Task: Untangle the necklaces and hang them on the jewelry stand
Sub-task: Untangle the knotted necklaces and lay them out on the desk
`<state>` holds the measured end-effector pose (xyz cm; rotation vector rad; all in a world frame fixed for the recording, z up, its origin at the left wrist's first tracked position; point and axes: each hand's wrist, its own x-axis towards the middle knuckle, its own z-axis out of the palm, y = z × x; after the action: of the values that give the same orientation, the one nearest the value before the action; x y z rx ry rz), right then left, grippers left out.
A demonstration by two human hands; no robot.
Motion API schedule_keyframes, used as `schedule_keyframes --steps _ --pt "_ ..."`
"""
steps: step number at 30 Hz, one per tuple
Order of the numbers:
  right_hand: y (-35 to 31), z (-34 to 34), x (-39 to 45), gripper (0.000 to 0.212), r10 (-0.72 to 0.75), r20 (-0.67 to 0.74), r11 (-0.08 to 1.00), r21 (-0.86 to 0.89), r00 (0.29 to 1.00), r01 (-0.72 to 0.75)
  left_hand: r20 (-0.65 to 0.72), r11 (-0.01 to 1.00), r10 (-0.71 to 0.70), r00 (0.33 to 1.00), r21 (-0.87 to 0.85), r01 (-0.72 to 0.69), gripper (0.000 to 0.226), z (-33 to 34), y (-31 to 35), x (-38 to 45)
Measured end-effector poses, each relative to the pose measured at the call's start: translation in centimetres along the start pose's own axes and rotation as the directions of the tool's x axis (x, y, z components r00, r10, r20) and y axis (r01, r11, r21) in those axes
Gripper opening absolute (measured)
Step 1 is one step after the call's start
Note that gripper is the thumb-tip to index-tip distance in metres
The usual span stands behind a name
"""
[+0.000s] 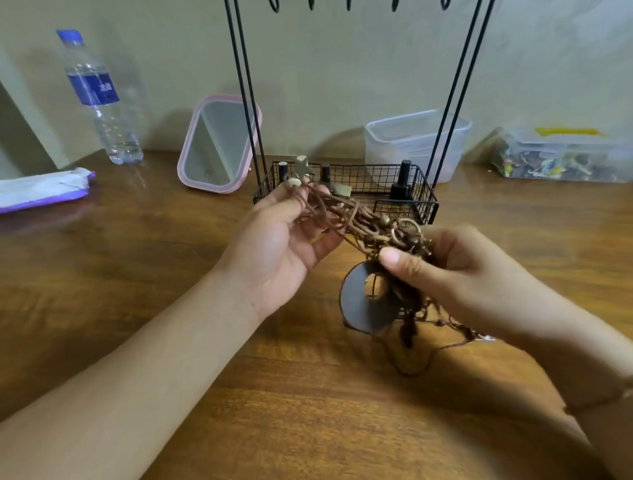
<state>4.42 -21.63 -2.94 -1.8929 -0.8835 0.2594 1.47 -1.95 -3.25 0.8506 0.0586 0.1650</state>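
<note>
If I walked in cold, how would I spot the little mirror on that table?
Find the black wire jewelry stand at the back of the wooden table, against the wall. Just left of its basket, partly behind its left rods, the mirror leans back, tilted. It is the only pink-framed thing there; the clear water bottle further left has a blue label and cap.

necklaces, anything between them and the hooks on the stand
Nothing visible blocks the way. Both the left hand and right hand hold the tangled necklaces just in front of the jewelry stand, and the space up to its hooks is open. The cords are still knotted together.
</note>
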Motion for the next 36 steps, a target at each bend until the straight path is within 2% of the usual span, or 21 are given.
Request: schedule_keyframes --steps 2,4,5,7,9,12,14,16,20,25,27,31,33,36 --pt "-0.5 -0.8 -0.2 0.038 -0.033 -0.091 0.987 -0.161 0.995 0.018 -0.04 0.991 0.002 0.999 0.135 0.004 0.022 -0.5 0.0 0.0" --pt "-0.6 -1.3 -0.3 0.039 -0.063 -0.195 0.976 -0.216 0.979 0.02 -0.038 0.979 -0.008 0.999 0.204 0.015 0.017 -0.6 -0.1 0.0" --pt "-0.7 -1.4 -0.3 0.039 -0.057 -0.231 0.988 -0.155 0.971 0.021 -0.035 0.975 -0.021 0.999 0.222 0.028 0.015 -0.5 -0.1 0.0" --pt "-0.6 -1.5 -0.1 0.037 0.016 -0.274 0.996 0.09 0.962 0.009 -0.038 0.961 -0.055 0.998 0.269 0.063 0.013 -0.5 -0.3 -0.1" --pt "-0.9 -1.5 0.0 0.027 0.108 -0.284 0.958 0.287 0.953 -0.022 -0.04 0.937 -0.115 0.993 0.327 0.122 0.014 -0.4 -0.7 -0.3" --pt "-1.1 -1.2 0.1 0.023 0.184 -0.261 0.897 0.44 0.948 -0.054 0.021 0.917 -0.286 0.958 0.296 0.267 0.031 -0.4 -1.5 -0.7" --pt "-0.9 -0.7 0.3 0.023 0.241 -0.261 0.86 0.503 0.935 -0.081 0.089 0.891 -0.365 0.927 0.32 0.321 0.03 -0.2 -2.1 -1.0" --pt "-0.8 -0.4 0.6 0.024 0.282 -0.251 0.807 0.583 0.926 -0.088 0.175 0.854 -0.408 0.896 0.421 0.306 0.031 0.0 -2.7 -1.4" --pt "-0.5 0.2 0.9 0.028 0.317 -0.196 0.667 0.741 0.928 -0.071 0.3 0.769 -0.426 0.853 0.617 0.167 0.033 0.3 -3.6 -2.2" --pt "-0.2 0.2 0.9 0.025 0.323 -0.219 0.652 0.756 0.921 -0.049 0.254 0.806 -0.32 0.913 0.579 0.122 0.018 0.1 -3.3 -2.0" --pt "-0.1 -0.1 1.0 0.025 0.327 -0.256 0.656 0.754 0.91 -0.024 0.254 0.841 -0.355 0.9 0.508 0.188 0.02 0.0 -2.8 -1.8" --pt "0.1 -0.9 1.1 0.025 0.308 -0.347 0.646 0.76 0.886 0.074 0.285 0.854 -0.444 0.849 0.42 0.306 0.042 -0.4 -2.2 -1.6" --pt "0.3 -1.5 1.0 0.027 0.282 -0.355 0.638 0.763 0.891 0.102 0.292 0.838 -0.465 0.836 0.45 0.309 0.047 -0.5 -2.1 -1.7" --pt "0.5 -2.4 0.8 0.023 0.281 -0.363 0.649 0.754 0.888 0.103 0.317 0.802 -0.466 0.826 0.546 0.242 0.041 -0.6 -1.8 -1.7"
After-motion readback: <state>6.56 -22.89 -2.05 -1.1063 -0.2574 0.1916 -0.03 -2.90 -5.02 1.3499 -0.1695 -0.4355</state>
